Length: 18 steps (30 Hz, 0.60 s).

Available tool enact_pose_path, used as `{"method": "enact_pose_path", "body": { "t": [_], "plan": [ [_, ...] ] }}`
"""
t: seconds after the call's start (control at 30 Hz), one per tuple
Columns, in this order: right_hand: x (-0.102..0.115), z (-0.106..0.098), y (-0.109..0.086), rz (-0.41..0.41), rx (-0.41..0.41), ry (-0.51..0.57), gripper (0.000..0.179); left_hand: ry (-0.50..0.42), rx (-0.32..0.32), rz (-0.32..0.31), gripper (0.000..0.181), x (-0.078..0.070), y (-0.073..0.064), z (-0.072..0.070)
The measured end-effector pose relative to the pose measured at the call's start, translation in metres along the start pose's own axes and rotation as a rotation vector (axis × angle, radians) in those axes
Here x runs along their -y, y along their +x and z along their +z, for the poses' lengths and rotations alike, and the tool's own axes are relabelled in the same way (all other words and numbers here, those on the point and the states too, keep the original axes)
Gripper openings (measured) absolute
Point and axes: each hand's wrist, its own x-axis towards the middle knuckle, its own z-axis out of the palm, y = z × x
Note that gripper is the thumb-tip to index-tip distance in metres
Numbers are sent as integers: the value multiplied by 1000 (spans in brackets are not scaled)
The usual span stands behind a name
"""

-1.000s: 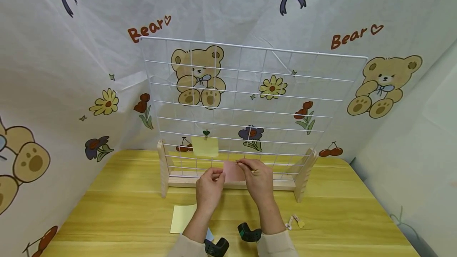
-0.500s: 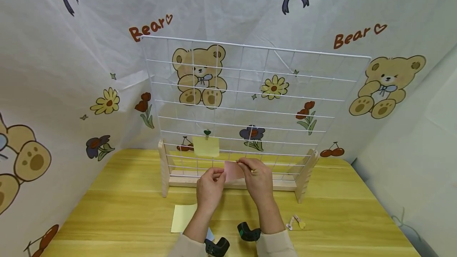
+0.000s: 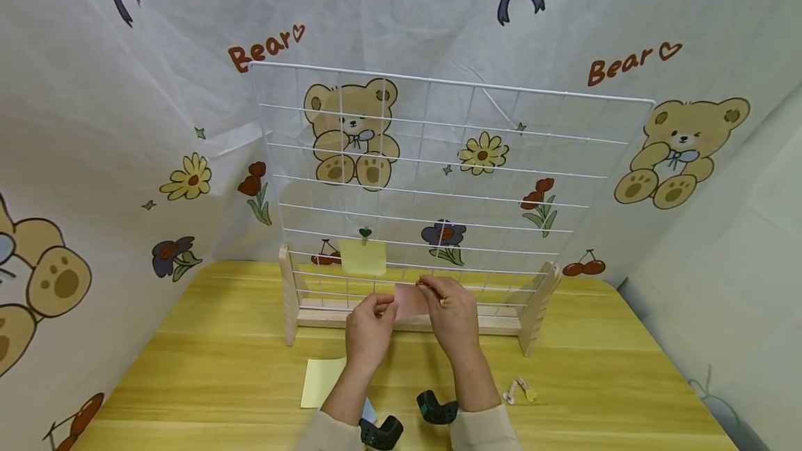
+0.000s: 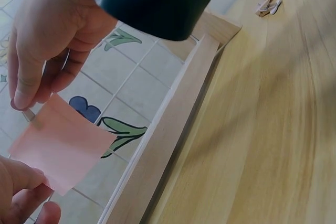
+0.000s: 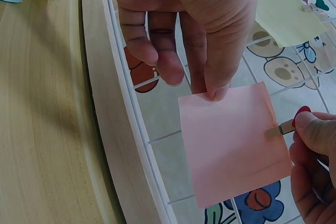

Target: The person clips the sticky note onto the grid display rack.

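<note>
On the wooden table (image 3: 219, 360) stands a white wire grid (image 3: 432, 191); before its lower rows are the left hand (image 3: 368, 331) and right hand (image 3: 455, 315); between them is the pink note (image 3: 410, 301), its left edge pinched by the left; the right pinches a small wooden clip (image 5: 286, 127), its tip over the note's edge.

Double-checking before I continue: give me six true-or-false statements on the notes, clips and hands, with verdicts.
1. The left hand pinches the pink note. True.
2. The pink note lies flat on the table. False: it is held up off the table.
3. The right hand holds a clip at the pink note's edge. True.
4. A heart clip holds a yellow note on the rack. True.
5. That heart clip is blue. False: it is green.
6. The loose clips lie left of the left hand. False: they lie right of the right hand.
</note>
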Motion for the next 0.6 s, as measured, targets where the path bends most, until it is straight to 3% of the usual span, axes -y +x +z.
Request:
{"method": "enact_pose_path", "body": {
  "t": [0.23,0.6],
  "plan": [
    [0,-1,0,1,-10,-12,10,24,-12,-5,8,-1,0,0],
    [3,-6,2,84,-9,-26,14,60,-47,-2,7,-1,0,-1]
  ]
}}
